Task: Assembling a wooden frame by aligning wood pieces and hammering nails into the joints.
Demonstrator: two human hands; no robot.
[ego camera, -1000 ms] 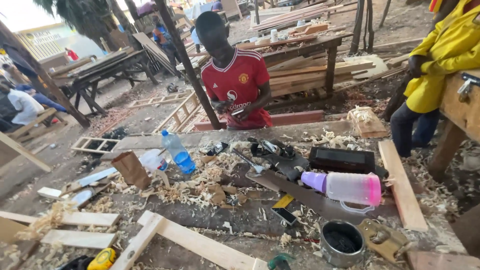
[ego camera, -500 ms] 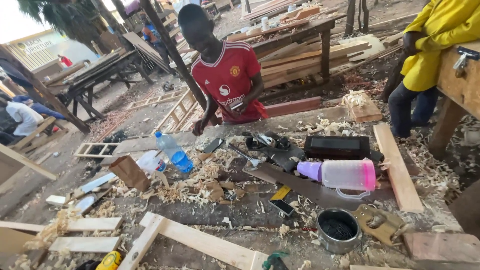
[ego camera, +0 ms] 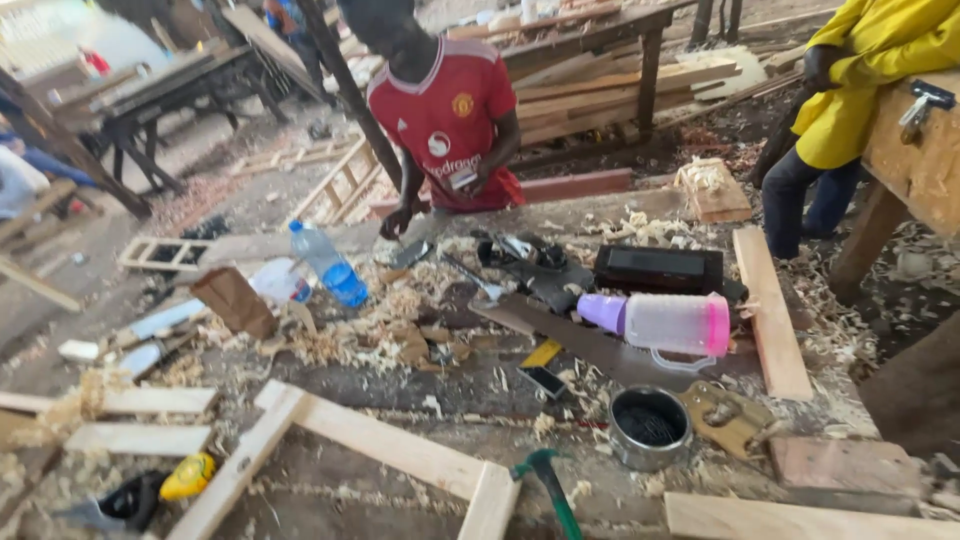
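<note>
Showing neither of the wearer's own hands, the view left their grip impossible to tell. Nearest the lower edge lay a green-handled hammer [ego camera: 548, 487] against a pale wooden frame [ego camera: 375, 440], just beside a round metal tin [ego camera: 650, 428]. Beyond it a pink-capped plastic jug [ego camera: 668, 323] lay on its side on a saw blade [ego camera: 590, 345], with a black box [ego camera: 658, 268] behind. A blue water bottle [ego camera: 328, 264] lay tilted among shavings. A co-worker's hand [ego camera: 397, 222] rested on the far bench edge. Compared with half a second earlier, the view had dropped and everything sat higher in frame.
</note>
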